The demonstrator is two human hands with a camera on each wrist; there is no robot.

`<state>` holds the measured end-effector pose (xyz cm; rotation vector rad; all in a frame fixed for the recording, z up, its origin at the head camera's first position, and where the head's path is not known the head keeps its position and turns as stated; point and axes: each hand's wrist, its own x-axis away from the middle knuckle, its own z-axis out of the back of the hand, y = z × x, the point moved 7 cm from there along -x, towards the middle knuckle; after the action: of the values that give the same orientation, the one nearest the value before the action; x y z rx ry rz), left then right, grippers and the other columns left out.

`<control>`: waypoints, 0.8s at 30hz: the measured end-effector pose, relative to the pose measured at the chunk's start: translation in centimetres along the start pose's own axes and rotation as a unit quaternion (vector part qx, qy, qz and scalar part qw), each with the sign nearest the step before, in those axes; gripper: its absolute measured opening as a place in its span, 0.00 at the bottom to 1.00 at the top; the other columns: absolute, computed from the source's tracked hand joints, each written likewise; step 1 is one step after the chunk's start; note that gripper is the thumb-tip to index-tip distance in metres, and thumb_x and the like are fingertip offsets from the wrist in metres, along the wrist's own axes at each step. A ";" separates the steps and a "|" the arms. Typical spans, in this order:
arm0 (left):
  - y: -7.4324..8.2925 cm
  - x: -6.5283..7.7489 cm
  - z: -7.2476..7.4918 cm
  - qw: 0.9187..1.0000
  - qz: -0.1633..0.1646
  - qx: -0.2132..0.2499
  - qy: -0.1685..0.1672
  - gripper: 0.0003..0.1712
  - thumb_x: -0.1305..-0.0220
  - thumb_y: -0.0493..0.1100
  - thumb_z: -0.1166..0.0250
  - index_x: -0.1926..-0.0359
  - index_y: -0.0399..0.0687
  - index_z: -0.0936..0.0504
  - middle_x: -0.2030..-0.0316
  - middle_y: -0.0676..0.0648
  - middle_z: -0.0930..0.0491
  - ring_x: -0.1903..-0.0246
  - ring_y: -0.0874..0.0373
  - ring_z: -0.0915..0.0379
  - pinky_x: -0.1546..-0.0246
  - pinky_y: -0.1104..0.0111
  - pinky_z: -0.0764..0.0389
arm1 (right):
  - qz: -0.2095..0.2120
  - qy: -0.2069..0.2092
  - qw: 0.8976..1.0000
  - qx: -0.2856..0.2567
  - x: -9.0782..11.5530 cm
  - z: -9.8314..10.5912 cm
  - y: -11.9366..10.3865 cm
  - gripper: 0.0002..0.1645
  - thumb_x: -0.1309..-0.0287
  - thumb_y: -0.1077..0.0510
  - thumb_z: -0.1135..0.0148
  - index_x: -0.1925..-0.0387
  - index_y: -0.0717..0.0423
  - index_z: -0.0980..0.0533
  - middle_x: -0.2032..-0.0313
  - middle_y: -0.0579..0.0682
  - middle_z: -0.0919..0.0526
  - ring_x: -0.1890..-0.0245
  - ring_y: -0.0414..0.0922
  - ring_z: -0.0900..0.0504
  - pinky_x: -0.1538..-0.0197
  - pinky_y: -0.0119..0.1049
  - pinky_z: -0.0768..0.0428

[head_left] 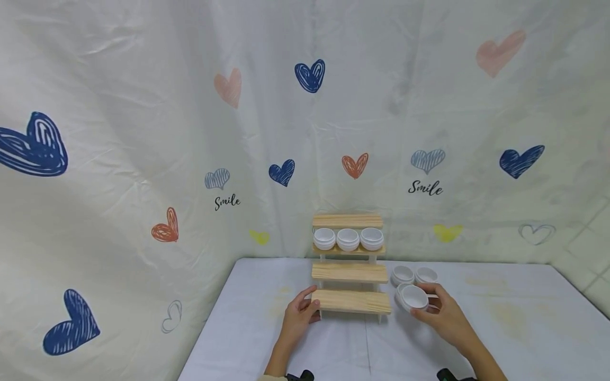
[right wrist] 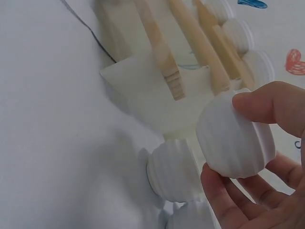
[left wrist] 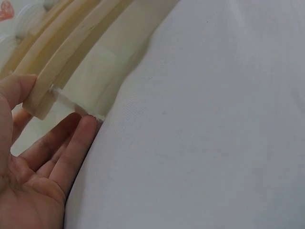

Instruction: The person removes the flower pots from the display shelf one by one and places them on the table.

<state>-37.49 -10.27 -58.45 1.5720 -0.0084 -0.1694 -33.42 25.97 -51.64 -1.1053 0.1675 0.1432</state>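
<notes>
At the right of the stand, my right hand (head_left: 443,315) holds a small white ribbed bowl (head_left: 414,298) between thumb and fingers. In the right wrist view, this held bowl (right wrist: 233,136) is tilted above other white bowls (right wrist: 174,169). My left hand (head_left: 298,316) grips the left end of the lowest board of a tiered wooden display stand (head_left: 352,301). The left wrist view shows the thumb on the board's end (left wrist: 43,102) and fingertips by the clear support below. Three white bowls (head_left: 348,239) sit in a row on an upper tier.
More white bowls (head_left: 403,274) stand on the white-covered table (head_left: 500,307), just right of the stand. A white curtain with printed hearts (head_left: 352,166) hangs right behind the stand. A tiled wall (head_left: 593,254) borders the table's right side.
</notes>
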 end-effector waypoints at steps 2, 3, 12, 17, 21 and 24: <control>0.0 0.0 0.0 1.000 -0.002 0.000 -0.001 0.29 0.29 0.47 0.34 0.30 0.49 0.26 0.52 0.39 0.14 0.52 0.43 0.15 0.55 0.57 0.10 | -0.006 -0.002 1.000 0.001 0.0 0.1 0.2 0.40 0.46 0.59 0.22 0.35 0.64 0.32 0.40 0.65 0.26 0.54 0.25 0.23 0.56 0.25 0.17; 0.0 0.0 0.0 1.000 -0.001 -0.002 0.000 0.29 0.29 0.48 0.33 0.30 0.49 0.26 0.52 0.39 0.14 0.53 0.43 0.14 0.56 0.57 0.10 | -0.010 -0.002 1.000 0.003 0.0 0.1 0.4 0.40 0.46 0.59 0.22 0.36 0.64 0.32 0.40 0.65 0.26 0.55 0.26 0.23 0.56 0.25 0.17; -0.2 0.0 0.1 1.000 -0.001 -0.017 -0.001 0.29 0.29 0.49 0.33 0.31 0.51 0.25 0.52 0.39 0.14 0.55 0.51 0.14 0.57 0.61 0.10 | -0.028 -0.012 0.999 0.009 0.1 -0.1 1.2 0.40 0.47 0.59 0.22 0.37 0.65 0.33 0.39 0.68 0.26 0.56 0.25 0.23 0.57 0.26 0.17; -0.4 -0.1 0.1 1.000 0.005 -0.015 0.002 0.28 0.30 0.49 0.33 0.31 0.53 0.24 0.52 0.40 0.13 0.55 0.51 0.14 0.58 0.63 0.10 | -0.027 -0.013 0.999 0.017 0.0 0.0 1.5 0.40 0.47 0.59 0.22 0.38 0.65 0.33 0.40 0.67 0.26 0.57 0.27 0.22 0.58 0.26 0.18; -0.5 -0.1 0.1 1.000 0.006 -0.013 0.003 0.28 0.30 0.49 0.33 0.31 0.53 0.24 0.53 0.40 0.13 0.55 0.49 0.14 0.58 0.64 0.10 | -0.024 -0.015 0.999 0.019 0.0 0.0 1.7 0.40 0.48 0.59 0.22 0.38 0.64 0.33 0.40 0.67 0.26 0.57 0.29 0.21 0.58 0.26 0.18; -0.3 -0.2 0.1 1.000 0.005 -0.010 0.003 0.28 0.29 0.48 0.33 0.31 0.52 0.24 0.52 0.39 0.13 0.55 0.49 0.14 0.58 0.63 0.10 | -0.022 -0.017 0.999 0.016 -0.1 0.0 1.9 0.39 0.48 0.60 0.22 0.38 0.64 0.33 0.39 0.66 0.26 0.56 0.28 0.21 0.58 0.26 0.18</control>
<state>-37.71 -10.33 -58.77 1.5527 -0.0086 -0.1565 -33.87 26.78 -53.25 -1.0728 0.1146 0.1208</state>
